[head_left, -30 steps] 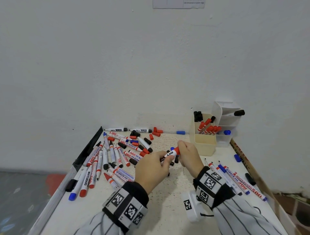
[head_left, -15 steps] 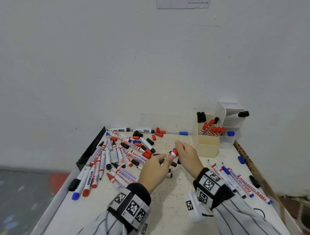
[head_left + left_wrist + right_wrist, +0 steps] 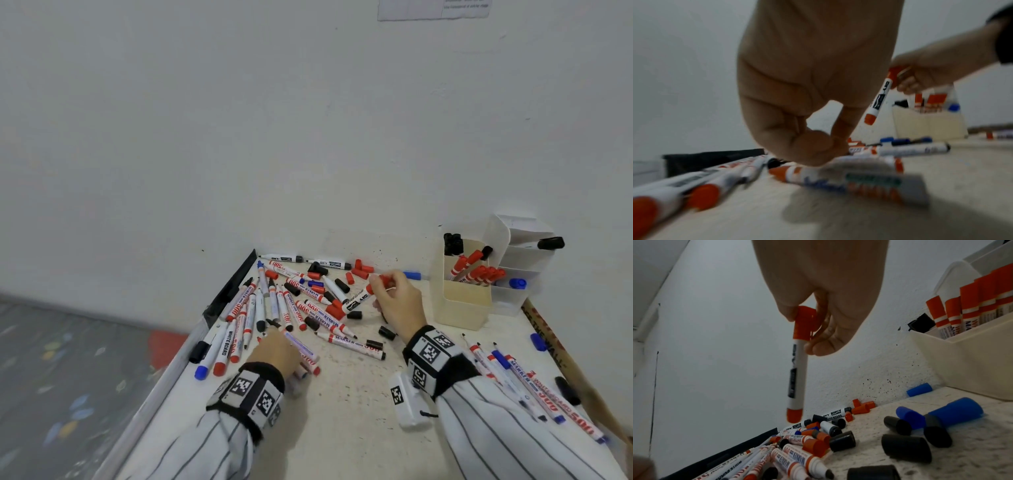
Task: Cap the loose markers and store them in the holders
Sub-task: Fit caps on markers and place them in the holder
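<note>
Since half a second ago I see the two hands have parted: my left hand [image 3: 275, 353] has dropped to the table [image 3: 349, 411] near the front of the loose pile, while my right hand [image 3: 399, 305] alone carries the capped red marker [image 3: 359, 298] toward the back. Its fingers pinch the ribbed red cap [image 3: 804, 321], and the smooth white barrel hangs down from them above the scattered markers, clear of the tabletop. The left hand's fingers are curled down onto a red marker [image 3: 818, 175] with a blue-printed label lying flat; the wrist view is blurred, so I cannot tell whether they grip it or merely touch it. The tabletop is pale and speckled. Stubby black caps [image 3: 906, 449] and blue caps [image 3: 918, 389] lie loose on it. The cream plastic holder [image 3: 459, 308], boxy and matte, stands just right of the right hand, with red-capped markers [image 3: 479, 274] leaning in it.
</note>
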